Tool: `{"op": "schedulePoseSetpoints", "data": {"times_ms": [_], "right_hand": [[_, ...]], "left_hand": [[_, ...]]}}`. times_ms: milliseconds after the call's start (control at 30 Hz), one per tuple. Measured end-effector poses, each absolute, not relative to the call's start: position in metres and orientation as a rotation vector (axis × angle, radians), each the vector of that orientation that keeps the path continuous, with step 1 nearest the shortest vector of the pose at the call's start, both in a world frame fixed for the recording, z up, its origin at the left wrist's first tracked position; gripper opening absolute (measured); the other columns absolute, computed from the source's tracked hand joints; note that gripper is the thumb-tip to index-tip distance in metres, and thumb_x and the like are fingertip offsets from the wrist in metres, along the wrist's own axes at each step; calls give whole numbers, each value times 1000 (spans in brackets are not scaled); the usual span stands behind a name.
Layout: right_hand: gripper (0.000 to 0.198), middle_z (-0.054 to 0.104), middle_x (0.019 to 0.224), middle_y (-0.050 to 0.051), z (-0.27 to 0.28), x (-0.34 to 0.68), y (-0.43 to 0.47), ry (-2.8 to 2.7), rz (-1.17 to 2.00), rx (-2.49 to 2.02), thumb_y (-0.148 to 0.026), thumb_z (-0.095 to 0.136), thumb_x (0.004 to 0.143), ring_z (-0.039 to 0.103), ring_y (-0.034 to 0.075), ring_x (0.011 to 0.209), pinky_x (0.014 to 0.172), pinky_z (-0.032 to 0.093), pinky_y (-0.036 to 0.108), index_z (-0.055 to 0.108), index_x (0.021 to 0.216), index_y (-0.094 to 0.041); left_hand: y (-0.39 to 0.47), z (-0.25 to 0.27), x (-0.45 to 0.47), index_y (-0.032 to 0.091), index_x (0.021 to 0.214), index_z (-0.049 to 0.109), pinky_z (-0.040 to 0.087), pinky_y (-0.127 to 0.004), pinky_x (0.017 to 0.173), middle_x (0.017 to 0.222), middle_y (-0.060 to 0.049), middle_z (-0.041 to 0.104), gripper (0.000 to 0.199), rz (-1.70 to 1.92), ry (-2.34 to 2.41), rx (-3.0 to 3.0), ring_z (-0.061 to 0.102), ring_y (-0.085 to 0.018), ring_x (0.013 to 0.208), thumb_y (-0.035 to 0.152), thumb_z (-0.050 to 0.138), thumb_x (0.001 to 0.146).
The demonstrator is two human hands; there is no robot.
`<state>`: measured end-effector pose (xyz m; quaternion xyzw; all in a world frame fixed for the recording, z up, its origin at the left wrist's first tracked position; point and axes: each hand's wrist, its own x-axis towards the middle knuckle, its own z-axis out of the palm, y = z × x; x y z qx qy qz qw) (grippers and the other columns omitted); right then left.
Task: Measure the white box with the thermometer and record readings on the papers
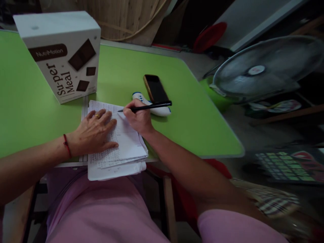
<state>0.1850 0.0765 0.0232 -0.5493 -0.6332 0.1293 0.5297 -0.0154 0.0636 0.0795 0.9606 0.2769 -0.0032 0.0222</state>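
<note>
My right hand (138,117) is closed round a black pen (154,105), its tip at the upper part of a sheet in a notebook (126,141). Rows of handwriting cover the left side of the page, while much of its right side is blank. Flat on the written part lies my left hand (95,133), fingers spread, with a ring and a red bracelet. Several loose or folded sheets stick out at the notebook's bottom, over the table edge. Just beyond my right hand is a white and blue handheld device, like an infrared thermometer (162,111), partly hidden by hand and pen.
A phone (155,88) lies behind the device on the green table (197,128). At the back left stands a tall white box (76,40) marked "Super Meal". A fan (255,71) is off the table's right side, near a red round object (210,36).
</note>
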Motion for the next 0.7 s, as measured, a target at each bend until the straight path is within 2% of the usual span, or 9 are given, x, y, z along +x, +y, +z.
{"op": "schedulePoseSetpoints", "data": {"times_ms": [533,700], "right_hand": [[13,53,60,-4,22,184,77,-1580,340,-1350,-31,54,78,48,12,58,59,43,27,53,68,-23],[10,56,64,-2,29,190,76,-1647,222,-1299,-27,53,82,51,13,60,60,44,29,54,73,-22]], "left_hand": [[63,82,-15,11,129,54,37,-55,110,142,-22,47,63,-23,868,2941,43,-40,134,58,62,88],[64,81,-15,12,129,54,37,-55,110,142,-22,47,63,-6,877,2937,43,-40,134,58,63,88]]}}
